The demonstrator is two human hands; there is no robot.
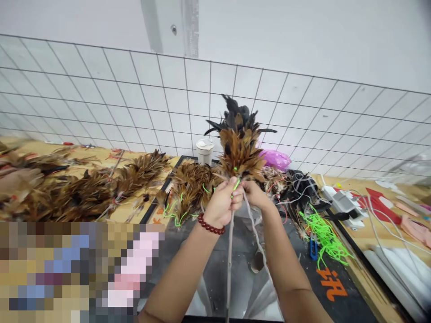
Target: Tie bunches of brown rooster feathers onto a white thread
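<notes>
Wire grid (168, 107) stands behind my left hand (220, 202), which grasps the stick (230, 255) below feathers (239, 146); my right hand (258, 196), beside, I cannot tell.

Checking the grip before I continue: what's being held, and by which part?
The left hand holds the upright brown-and-black feather bundle by its lower end. Whether the right hand grips it too cannot be told.
</notes>
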